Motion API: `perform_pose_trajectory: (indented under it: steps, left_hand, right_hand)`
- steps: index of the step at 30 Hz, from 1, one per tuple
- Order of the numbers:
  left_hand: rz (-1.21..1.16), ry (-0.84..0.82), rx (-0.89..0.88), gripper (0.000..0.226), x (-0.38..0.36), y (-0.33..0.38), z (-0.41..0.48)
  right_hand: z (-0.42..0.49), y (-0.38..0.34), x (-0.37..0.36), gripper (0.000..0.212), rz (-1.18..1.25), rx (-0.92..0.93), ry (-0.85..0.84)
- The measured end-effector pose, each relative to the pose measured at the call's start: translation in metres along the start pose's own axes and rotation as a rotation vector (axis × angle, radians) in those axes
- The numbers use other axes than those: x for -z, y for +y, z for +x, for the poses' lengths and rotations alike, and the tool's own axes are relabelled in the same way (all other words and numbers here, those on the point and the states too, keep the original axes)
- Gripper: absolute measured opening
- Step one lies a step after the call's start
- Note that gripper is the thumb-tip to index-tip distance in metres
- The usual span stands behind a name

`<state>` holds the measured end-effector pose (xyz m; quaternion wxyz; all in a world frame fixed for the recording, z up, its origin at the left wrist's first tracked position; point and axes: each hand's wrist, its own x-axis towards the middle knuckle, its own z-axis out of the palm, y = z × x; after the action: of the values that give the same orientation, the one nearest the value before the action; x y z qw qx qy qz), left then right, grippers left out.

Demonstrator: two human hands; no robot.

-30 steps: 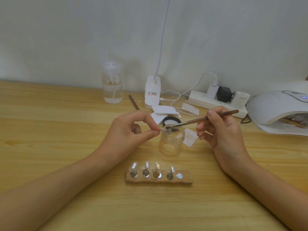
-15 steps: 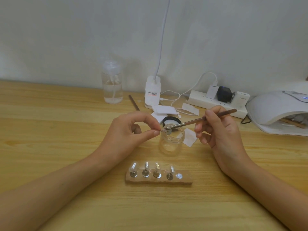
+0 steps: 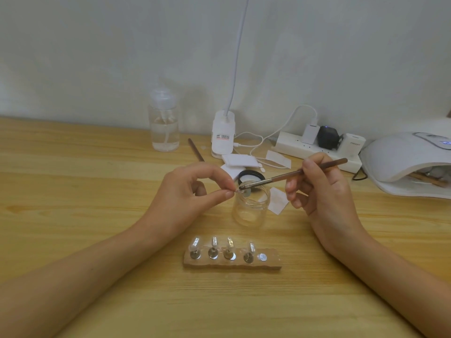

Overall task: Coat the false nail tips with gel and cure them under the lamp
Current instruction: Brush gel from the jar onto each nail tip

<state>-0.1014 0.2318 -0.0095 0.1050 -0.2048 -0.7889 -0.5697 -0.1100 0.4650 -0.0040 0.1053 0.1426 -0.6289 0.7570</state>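
My left hand [image 3: 188, 191] pinches a small clear nail tip on its stand [image 3: 242, 190] between thumb and forefinger, above the open glass gel jar [image 3: 251, 208]. My right hand [image 3: 319, 193] grips a brown gel brush [image 3: 292, 175], whose bristles touch the held tip. In front of me lies a wooden holder block [image 3: 231, 263] with several clear nail tips [image 3: 214, 242] standing on metal pegs; its rightmost peg spot is bare. The white curing lamp [image 3: 410, 157] stands at the right, with a wooden block partly visible inside it.
A clear pump bottle [image 3: 164, 125] stands at the back left. Behind the jar are its black lid [image 3: 251, 176], white cotton pads [image 3: 239, 161], a second brown brush [image 3: 195, 149], a white clip lamp base [image 3: 223, 135] and a power strip [image 3: 317, 147] with plugs.
My right hand and the brush have shifted slightly left and down along the held tip. My left hand stays almost still.
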Motion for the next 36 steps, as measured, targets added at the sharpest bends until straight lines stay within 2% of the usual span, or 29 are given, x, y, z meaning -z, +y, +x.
perform_pose_trajectory:
  steps: [5, 10, 14, 18, 23, 27, 31, 36]
  left_hand:
    - [-0.014, -0.001, 0.007, 0.019, -0.0001, -0.0002, 0.0004]
    - [-0.003, 0.002, 0.005, 0.020, 0.0000, -0.0004, 0.0002]
    - [-0.009, 0.008, 0.007, 0.021, -0.0005, 0.0001, 0.0002]
    - [-0.007, 0.012, 0.013, 0.020, -0.0005, -0.0001, -0.0001]
    - [-0.004, 0.008, 0.011, 0.018, -0.0010, 0.0000, 0.0001]
    - [0.010, 0.011, 0.028, 0.018, -0.0008, -0.0004, -0.0007]
    - [0.022, 0.013, 0.051, 0.016, -0.0017, 0.0001, -0.0004]
    - [0.031, 0.006, 0.076, 0.014, -0.0012, 0.0008, -0.0012]
  right_hand:
    - [0.0007, 0.0013, 0.0014, 0.016, -0.019, -0.030, 0.052]
    - [-0.0005, -0.0009, -0.0016, 0.019, -0.019, -0.030, 0.000]
    - [0.0003, 0.0002, 0.0013, 0.016, -0.010, -0.038, 0.062]
    - [-0.0004, -0.0011, -0.0023, 0.018, -0.005, -0.025, -0.009]
    - [0.0001, 0.0004, 0.0011, 0.015, -0.019, -0.022, 0.061]
    - [-0.0007, -0.0007, -0.0024, 0.017, -0.010, 0.002, 0.001]
    - [0.0000, 0.0018, 0.0010, 0.015, -0.037, -0.005, 0.064]
    - [-0.0010, -0.0007, -0.0021, 0.016, -0.015, 0.021, 0.002]
